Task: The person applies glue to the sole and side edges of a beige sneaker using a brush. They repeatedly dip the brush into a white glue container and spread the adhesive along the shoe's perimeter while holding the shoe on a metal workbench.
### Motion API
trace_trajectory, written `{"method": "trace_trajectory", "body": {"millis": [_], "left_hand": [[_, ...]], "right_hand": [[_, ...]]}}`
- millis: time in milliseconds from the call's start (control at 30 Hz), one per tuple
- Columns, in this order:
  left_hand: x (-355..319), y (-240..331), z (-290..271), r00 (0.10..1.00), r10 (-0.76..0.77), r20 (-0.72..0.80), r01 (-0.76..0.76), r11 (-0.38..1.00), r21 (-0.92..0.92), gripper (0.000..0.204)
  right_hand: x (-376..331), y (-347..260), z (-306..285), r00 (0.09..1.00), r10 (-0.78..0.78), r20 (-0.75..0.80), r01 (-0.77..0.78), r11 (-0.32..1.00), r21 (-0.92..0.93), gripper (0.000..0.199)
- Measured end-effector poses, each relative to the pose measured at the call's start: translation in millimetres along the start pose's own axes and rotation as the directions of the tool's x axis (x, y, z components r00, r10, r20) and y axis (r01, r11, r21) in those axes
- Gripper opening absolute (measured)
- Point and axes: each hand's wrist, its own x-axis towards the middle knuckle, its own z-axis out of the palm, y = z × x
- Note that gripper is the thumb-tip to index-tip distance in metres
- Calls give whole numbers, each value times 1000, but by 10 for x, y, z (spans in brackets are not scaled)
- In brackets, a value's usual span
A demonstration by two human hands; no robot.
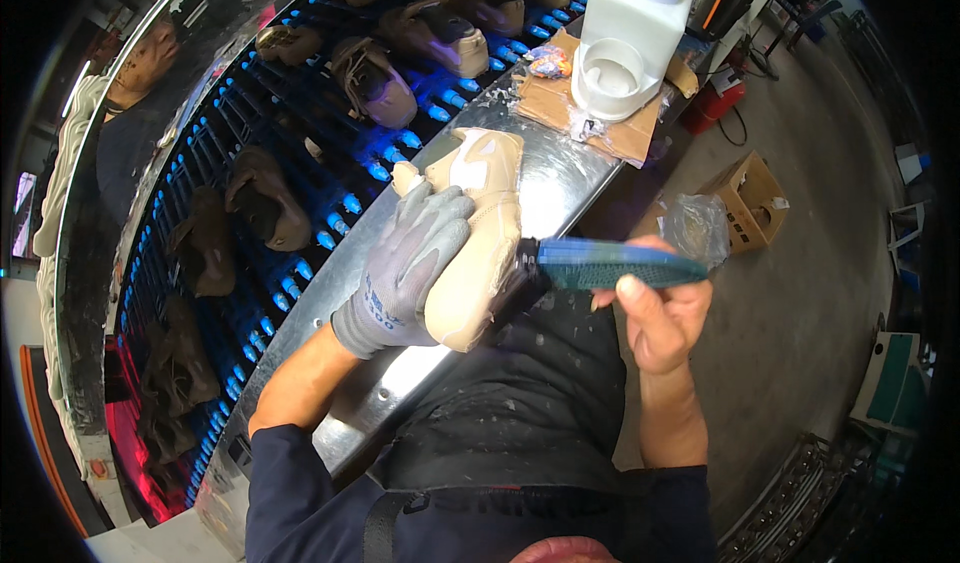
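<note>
Left hand [410, 263], in a grey knit glove, wrapped over a beige shoe [478, 233], fingers curled across the upper and pressing it down. Shoe lying tilted on the shiny metal surface [560, 188], toe toward the person, heel end pointing up toward the conveyor. Farther left, a dark conveyor [240, 143] of blue-tipped rods, lit blue, carrying brown shoes [265, 203] in rows, soles and uppers turned various ways. Along the far left rim, another person's sleeve and arm, partly blurred.

Against the shoe's sole side, dark bristle head of a blue-handled brush [600, 263], touching the shoe near its lower edge. Right hand [660, 313], bare, closed around the brush handle, thumb on top, fingers beneath.

Up and to the right on the surface, flattened cardboard [555, 108] with a white plastic jug [630, 43] standing on it; small bits of crumpled wrapping just beside. Right again, on the concrete floor, an open cardboard box [750, 198] with clear plastic at its near edge, and a red object with a cable beyond.
</note>
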Motion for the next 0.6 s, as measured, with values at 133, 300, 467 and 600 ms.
{"method": "trace_trajectory", "body": {"millis": [133, 300, 467, 600], "left_hand": [[11, -42, -28, 997, -8, 79, 8, 1000, 3, 74], [66, -81, -62, 993, -1, 122, 6, 999, -41, 77], [80, -52, -139, 986, -16, 164, 24, 999, -44, 79], [167, -65, -138, 990, 2, 141, 5, 999, -52, 82]], "right_hand": [[196, -42, -97, 996, 48, 71, -42, 995, -87, 11], [227, -141, -107, 978, -5, 209, 49, 977, -207, 16], [230, -258, -54, 961, -66, 269, 137, 958, -252, 17], [202, -305, -53, 916, -211, 342, 327, 885, -331, 19]]}}
